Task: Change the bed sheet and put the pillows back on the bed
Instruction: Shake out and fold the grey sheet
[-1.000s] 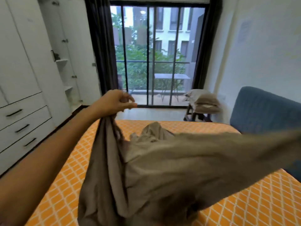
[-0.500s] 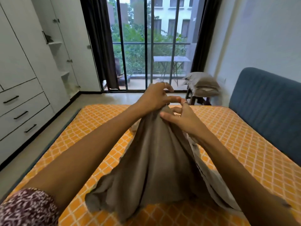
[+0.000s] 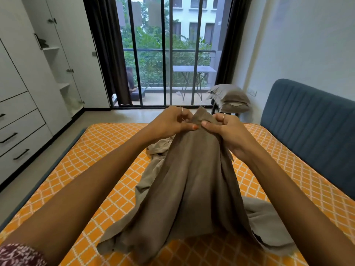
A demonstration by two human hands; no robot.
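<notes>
A grey-brown bed sheet [image 3: 194, 185] hangs bunched from both my hands above the bare mattress [image 3: 99, 150], which has an orange cover with a white lattice pattern. My left hand [image 3: 171, 121] pinches the sheet's top edge from the left. My right hand [image 3: 224, 129] pinches the same edge from the right, thumbs almost meeting. The sheet's lower part trails onto the mattress near me. Two grey pillows [image 3: 230, 98] are stacked on a stool beyond the far right corner of the bed.
A blue padded headboard [image 3: 307, 127] runs along the right side. White wardrobes and drawers [image 3: 21, 116] line the left wall, with a strip of floor [image 3: 63, 133] between them and the bed. Glass balcony doors [image 3: 165, 54] with dark curtains stand ahead.
One second ago my left hand alone held the sheet up at the left, spread wide. Both hands have since come together at the centre, gripping one edge, and the sheet now hangs narrow.
</notes>
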